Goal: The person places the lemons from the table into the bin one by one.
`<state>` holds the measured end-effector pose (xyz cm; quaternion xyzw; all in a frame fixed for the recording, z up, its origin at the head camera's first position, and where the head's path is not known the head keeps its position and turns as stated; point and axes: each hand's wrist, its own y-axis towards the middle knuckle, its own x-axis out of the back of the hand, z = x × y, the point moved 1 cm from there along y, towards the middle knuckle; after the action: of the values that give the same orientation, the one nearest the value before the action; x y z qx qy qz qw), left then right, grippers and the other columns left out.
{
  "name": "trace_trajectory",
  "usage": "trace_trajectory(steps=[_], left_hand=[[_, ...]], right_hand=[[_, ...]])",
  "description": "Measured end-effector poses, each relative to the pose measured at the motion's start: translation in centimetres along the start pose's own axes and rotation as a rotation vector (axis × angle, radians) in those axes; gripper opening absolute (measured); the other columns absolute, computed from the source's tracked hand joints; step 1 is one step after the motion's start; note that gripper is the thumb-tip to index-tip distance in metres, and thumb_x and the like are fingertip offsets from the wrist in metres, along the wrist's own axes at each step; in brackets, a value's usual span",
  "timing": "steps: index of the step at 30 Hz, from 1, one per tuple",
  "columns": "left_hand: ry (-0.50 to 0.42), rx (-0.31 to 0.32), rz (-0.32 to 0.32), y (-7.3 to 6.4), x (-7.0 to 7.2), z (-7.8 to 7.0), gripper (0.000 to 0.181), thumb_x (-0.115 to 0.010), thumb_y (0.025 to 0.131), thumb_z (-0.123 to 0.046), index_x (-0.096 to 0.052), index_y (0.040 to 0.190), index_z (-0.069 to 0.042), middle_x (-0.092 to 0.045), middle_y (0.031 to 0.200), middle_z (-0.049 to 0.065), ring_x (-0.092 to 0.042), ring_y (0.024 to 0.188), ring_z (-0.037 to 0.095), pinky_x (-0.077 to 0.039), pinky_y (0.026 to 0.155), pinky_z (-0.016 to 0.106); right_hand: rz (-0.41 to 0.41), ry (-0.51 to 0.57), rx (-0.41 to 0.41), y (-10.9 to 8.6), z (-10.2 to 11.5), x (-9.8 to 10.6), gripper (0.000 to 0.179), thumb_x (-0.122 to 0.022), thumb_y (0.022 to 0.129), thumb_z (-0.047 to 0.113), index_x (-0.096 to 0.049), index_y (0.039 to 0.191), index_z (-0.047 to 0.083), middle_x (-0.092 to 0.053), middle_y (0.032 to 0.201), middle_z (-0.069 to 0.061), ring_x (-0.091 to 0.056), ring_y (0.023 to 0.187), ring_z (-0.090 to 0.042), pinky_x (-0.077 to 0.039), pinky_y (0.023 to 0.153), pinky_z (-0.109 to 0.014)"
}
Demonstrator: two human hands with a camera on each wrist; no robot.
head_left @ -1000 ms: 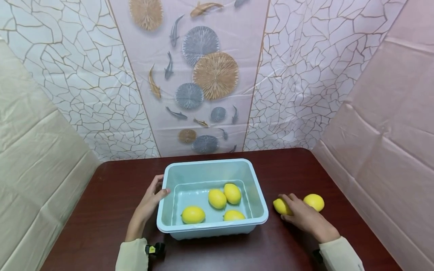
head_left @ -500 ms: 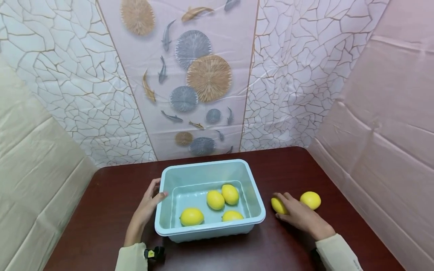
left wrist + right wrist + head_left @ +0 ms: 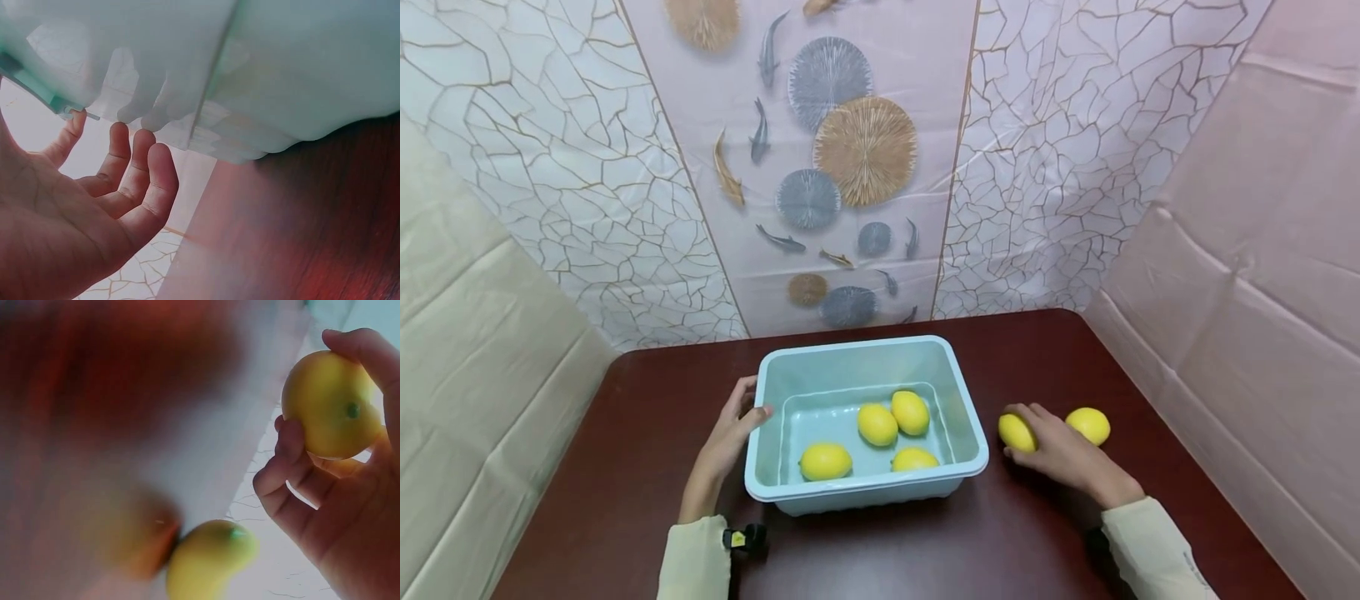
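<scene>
In the head view, a pale blue plastic basin (image 3: 865, 492) stands on the table with several yellow lemons (image 3: 825, 462) inside. My left hand (image 3: 727, 439) grips its left side, thumb over the rim and the other fingers along the outer wall. The left wrist view shows that hand's bent fingers (image 3: 164, 165) close to the wall. To the right of the basin, my right hand (image 3: 1054, 447) holds a lemon (image 3: 1017, 433) between thumb and fingers. The right wrist view shows this lemon (image 3: 328, 403) within the curled fingers. Whether it touches the table, I cannot tell.
Another lemon (image 3: 1087, 426) lies on the dark red-brown table (image 3: 880, 558), just beyond my right hand. Patterned cloth (image 3: 865, 158) hangs behind the table, with plain cloth walls (image 3: 1247, 275) at both sides. A small black strap device (image 3: 747, 540) sits at my left wrist.
The head view has shifted slightly. More of the lemon in my right hand shows now, and it has turned a little. My left hand has stayed at the basin's rim.
</scene>
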<state>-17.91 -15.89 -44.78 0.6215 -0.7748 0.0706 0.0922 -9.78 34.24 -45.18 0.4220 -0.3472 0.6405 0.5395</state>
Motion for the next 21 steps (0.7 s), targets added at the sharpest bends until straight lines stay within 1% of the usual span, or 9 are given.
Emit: trace_trajectory(steps=[3, 10, 16, 18, 21], left_hand=[[-0.001, -0.006, -0.002, 0.3, 0.1, -0.1, 0.055, -0.055, 0.101, -0.025, -0.042, 0.152, -0.011, -0.047, 0.148, 0.021, -0.048, 0.128, 0.035, -0.049, 0.098, 0.043], [-0.007, -0.002, 0.001, 0.4, 0.2, -0.1, 0.055, -0.054, 0.1, -0.024, -0.041, 0.151, -0.01, -0.047, 0.148, 0.022, -0.047, 0.129, 0.035, -0.049, 0.098, 0.044], [-0.021, -0.002, 0.001, 0.4, -0.3, 0.3, 0.055, -0.055, 0.1, -0.025, -0.042, 0.151, -0.011, -0.048, 0.146, 0.021, -0.048, 0.128, 0.034, -0.049, 0.098, 0.044], [-0.027, 0.006, -0.002, 0.4, -0.3, 0.4, 0.055, -0.055, 0.1, -0.025, -0.042, 0.152, -0.012, -0.048, 0.146, 0.021, -0.048, 0.127, 0.034, -0.05, 0.097, 0.043], [-0.029, -0.001, -0.012, 0.5, -0.2, 0.3, 0.055, -0.054, 0.099, -0.025, -0.041, 0.151, -0.011, -0.049, 0.144, 0.021, -0.05, 0.124, 0.031, -0.05, 0.095, 0.04]], right_hand=[[-0.015, 0.011, 0.014, 0.3, 0.6, 0.8, 0.064, -0.081, 0.091, 0.034, -0.055, 0.144, 0.009, -0.061, 0.124, -0.011, -0.061, 0.092, -0.021, -0.055, 0.08, -0.045], [-0.027, 0.022, 0.008, 0.6, 2.1, 2.3, 0.063, -0.082, 0.09, 0.033, -0.055, 0.142, 0.01, -0.061, 0.12, -0.01, -0.06, 0.09, -0.02, -0.055, 0.077, -0.041], [-0.033, 0.031, 0.019, 0.2, 3.2, 3.7, 0.06, -0.082, 0.09, 0.031, -0.056, 0.14, 0.009, -0.061, 0.117, -0.01, -0.059, 0.089, -0.02, -0.052, 0.074, -0.038], [-0.045, 0.032, 0.032, 0.1, 3.6, 4.2, 0.06, -0.082, 0.091, 0.031, -0.055, 0.14, 0.01, -0.06, 0.116, -0.009, -0.058, 0.089, -0.019, -0.052, 0.073, -0.037], [-0.079, 0.038, 0.064, 0.5, 4.5, 5.0, 0.058, -0.082, 0.091, 0.03, -0.056, 0.139, 0.011, -0.061, 0.115, -0.009, -0.058, 0.088, -0.02, -0.051, 0.072, -0.036]])
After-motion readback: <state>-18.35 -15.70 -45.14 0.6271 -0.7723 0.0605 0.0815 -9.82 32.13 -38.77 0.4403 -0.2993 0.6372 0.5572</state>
